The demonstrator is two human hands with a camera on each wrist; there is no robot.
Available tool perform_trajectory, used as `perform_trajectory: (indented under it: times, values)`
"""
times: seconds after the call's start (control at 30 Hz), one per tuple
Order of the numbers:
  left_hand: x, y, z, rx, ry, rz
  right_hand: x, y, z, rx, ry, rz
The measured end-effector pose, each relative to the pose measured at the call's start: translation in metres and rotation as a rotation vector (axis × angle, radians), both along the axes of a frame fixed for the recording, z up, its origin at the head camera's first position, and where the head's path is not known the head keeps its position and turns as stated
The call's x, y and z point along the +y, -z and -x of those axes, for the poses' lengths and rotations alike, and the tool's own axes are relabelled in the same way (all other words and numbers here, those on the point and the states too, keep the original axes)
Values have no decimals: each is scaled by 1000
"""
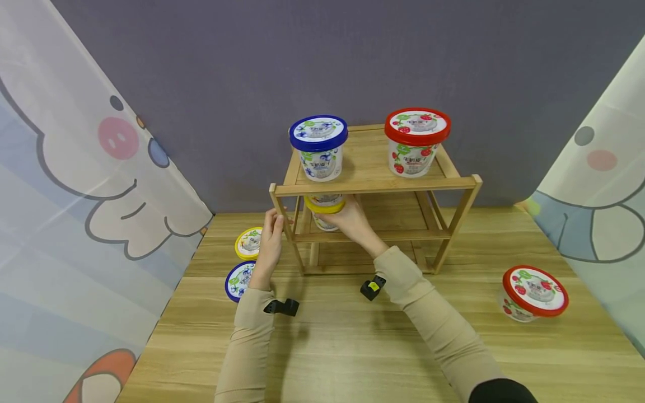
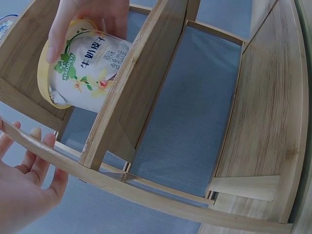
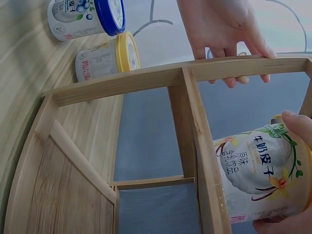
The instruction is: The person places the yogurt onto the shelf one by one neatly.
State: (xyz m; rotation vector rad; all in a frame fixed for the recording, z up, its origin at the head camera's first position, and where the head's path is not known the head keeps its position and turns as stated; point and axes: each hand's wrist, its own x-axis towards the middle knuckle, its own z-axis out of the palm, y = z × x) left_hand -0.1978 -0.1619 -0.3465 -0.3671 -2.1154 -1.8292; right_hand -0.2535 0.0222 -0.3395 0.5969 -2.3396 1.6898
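A two-tiered wooden rack (image 1: 375,188) stands on the table. Through its front, my right hand (image 1: 356,224) reaches under the top board and grips a yellow-lidded tub (image 1: 325,206), thumb and fingers round its upper part. The tub's printed side, with a vanilla flower, faces the left wrist view, just behind the middle rail (image 2: 127,80). My left hand (image 1: 270,240) holds the rack's left front post (image 3: 131,78), its fingers passing behind the wood and the thumb on the near side. Above the held tub, a blue-lidded tub (image 1: 319,148) rests on the top board.
A red-lidded tub (image 1: 417,143) stands at the top board's right. Left of the rack, another yellow-lidded tub (image 1: 248,243) and a blue-lidded one (image 1: 238,281) are partly hidden by my left arm. Another red-lidded tub (image 1: 535,294) is far right. A grey wall (image 1: 252,84) rises behind.
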Motion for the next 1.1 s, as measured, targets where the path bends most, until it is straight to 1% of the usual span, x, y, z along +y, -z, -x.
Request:
perform_trajectory:
  times: [0.4,0.6,0.77,0.93,1.1]
  values:
    - [-1,1,1,6,-6,7,-1,4,1,-26,5,-1]
    - [-1,1,2,4,4,0,-1,3,0,-30,-2,-12]
    - [-2,2,1,0,6,1,-2,4,-3,-7,-13,-10]
    - [-2,2,1,-1,17,-2,-1,3,-8,-3,15,-18]
    - [-1,2,1,3,17,3,2,2,-16,7,38,-19]
